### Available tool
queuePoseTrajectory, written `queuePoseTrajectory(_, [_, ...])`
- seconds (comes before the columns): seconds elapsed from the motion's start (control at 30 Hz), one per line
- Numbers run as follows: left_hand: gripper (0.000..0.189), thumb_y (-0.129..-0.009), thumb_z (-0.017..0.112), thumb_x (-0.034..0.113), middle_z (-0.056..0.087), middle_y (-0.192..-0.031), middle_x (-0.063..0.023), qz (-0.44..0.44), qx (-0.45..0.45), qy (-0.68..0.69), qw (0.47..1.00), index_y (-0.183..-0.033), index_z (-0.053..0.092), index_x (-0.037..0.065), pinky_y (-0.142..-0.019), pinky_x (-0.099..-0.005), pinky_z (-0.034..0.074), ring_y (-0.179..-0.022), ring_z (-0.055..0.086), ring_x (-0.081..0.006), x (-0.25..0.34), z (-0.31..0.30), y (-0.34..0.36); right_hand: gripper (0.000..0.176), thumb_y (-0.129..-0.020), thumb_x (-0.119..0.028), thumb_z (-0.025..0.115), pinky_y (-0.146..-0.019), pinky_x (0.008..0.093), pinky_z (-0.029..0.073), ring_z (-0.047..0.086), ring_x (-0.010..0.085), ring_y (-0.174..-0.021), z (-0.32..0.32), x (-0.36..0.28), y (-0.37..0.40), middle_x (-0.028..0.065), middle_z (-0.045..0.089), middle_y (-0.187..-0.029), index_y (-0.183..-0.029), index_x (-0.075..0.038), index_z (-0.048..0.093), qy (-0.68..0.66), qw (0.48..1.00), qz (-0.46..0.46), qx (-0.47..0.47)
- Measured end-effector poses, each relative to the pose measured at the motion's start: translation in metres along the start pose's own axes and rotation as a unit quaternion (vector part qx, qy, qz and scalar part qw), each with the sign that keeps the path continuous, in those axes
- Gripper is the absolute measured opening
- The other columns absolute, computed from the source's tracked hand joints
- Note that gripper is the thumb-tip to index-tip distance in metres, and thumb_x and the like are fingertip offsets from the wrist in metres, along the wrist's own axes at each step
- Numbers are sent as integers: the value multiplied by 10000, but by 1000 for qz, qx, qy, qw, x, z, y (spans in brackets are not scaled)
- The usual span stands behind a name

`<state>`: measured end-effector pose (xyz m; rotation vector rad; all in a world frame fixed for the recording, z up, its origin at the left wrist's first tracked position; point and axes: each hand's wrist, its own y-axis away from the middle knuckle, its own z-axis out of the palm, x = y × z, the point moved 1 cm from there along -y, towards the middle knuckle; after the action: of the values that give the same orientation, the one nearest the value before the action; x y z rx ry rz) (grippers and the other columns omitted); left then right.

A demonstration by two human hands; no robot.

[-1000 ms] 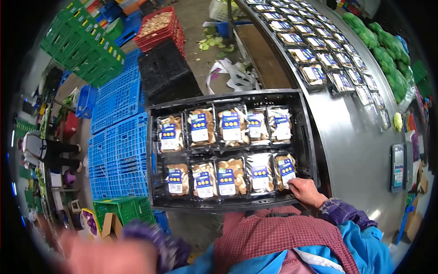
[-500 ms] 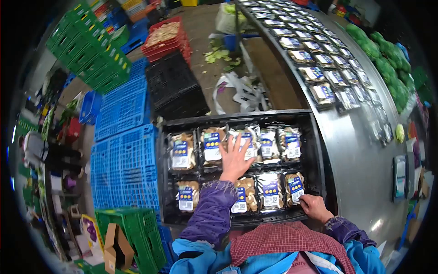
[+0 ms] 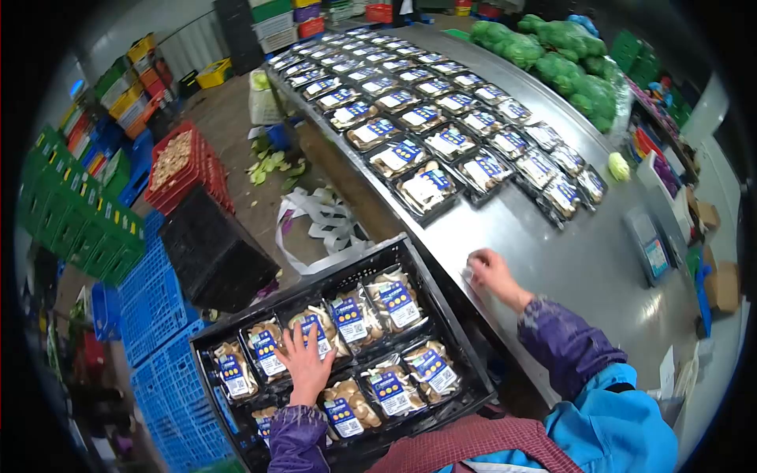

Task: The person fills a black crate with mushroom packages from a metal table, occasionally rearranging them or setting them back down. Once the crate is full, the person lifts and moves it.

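Observation:
My left hand lies with spread fingers on a mushroom pack in the back row of a black crate. Two rows of clear-topped mushroom packs with blue and white labels fill the crate, the lower left one partly behind my sleeve. My right hand is above the near edge of the metal table, right of the crate. Its thumb and fingers are pinched together, with a small whitish bit at the tips that I cannot make out. The nearest table pack lies beyond it.
Rows of packs cover the table's far part. Green net bags of vegetables lie behind them. A scale-like device stands at right. Blue pallets, a black box and a red crate are left.
My right hand has left the pack at the crate's lower right and moved over the table edge. My left hand stays on the back-row packs. The view has turned right.

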<state>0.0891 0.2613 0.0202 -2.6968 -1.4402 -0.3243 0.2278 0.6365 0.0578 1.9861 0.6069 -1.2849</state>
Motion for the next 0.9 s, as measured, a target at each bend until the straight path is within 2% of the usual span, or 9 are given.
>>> queuePoseTrajectory(0.1, [664,-718,638,323,276,-1362,-144,-3,6,3,1000,-1292,363,136,-959,-618,142,-1274,193,-363,19,-12,-1,248,-814,-226,598,-457,287,472,552,154,-503,-3,16,-93,92,581,-687,-856,13,550,-67,987,12,-145])
queuePoseTrajectory(0.17, [607,-702,665,278,322,-1322,-143,21,59,-2,998,-1239,433,118,-928,-609,178,-1253,231,-363,34,-20,-4,272,-798,-247,627,-404,316,447,537,178,-483,14,-11,-122,86,555,-644,-823,3,522,-165,970,145,-108])
queuePoseTrajectory(0.23, [576,-740,631,269,328,-1312,-150,0,69,5,998,-1249,412,111,-931,-593,191,-1237,256,-361,43,-28,-12,254,-798,-228,620,-365,325,413,524,180,-477,37,-12,-152,86,539,-639,-800,-6,496,-247,954,153,-74])
queuePoseTrajectory(0.3, [531,-768,602,245,345,-1291,-157,-38,100,56,993,-1242,412,99,-941,-551,222,-1214,290,-351,42,-28,-22,231,-816,-220,604,-377,234,426,532,127,-496,48,-18,-153,51,528,-623,-797,-17,494,-255,958,131,-32])
queuePoseTrajectory(0.4, [473,-792,574,189,424,-1210,-170,-35,168,123,977,-1214,418,41,-944,-421,305,-1135,385,-338,39,-33,-40,202,-807,-180,602,-367,232,405,527,119,-486,50,-4,-164,60,534,-636,-767,-23,481,-250,964,85,4])
queuePoseTrajectory(0.53, [437,-802,550,108,452,-1177,-176,-11,177,175,968,-1210,422,19,-966,-364,311,-1119,418,-311,73,-42,-82,158,-813,-93,541,-401,246,417,506,133,-468,33,-2,-151,76,544,-620,-902,15,466,-189,981,47,-6])
queuePoseTrajectory(0.67, [406,-805,559,115,515,-1089,-156,55,190,239,951,-1182,447,17,-855,-333,413,-997,518,-282,124,-37,-156,88,-803,-57,523,-407,250,446,516,142,-463,-6,-4,-111,78,514,-594,-815,6,463,-205,977,56,-32])
queuePoseTrajectory(0.77, [412,-836,555,142,525,-1103,-124,25,75,426,901,-1207,424,18,-769,-301,457,-959,530,-188,175,-29,-194,52,-791,-35,513,-412,236,452,516,125,-465,-40,8,-88,72,545,-636,-803,11,491,-263,961,68,-59])
queuePoseTrajectory(0.9, [488,-884,507,239,471,-1180,-107,-60,-129,622,770,-1289,338,25,-850,-277,415,-1059,461,-159,233,-37,-166,99,-792,-37,507,-430,226,457,528,123,-476,-56,-24,-34,80,575,-674,-864,31,509,-254,958,59,-117])
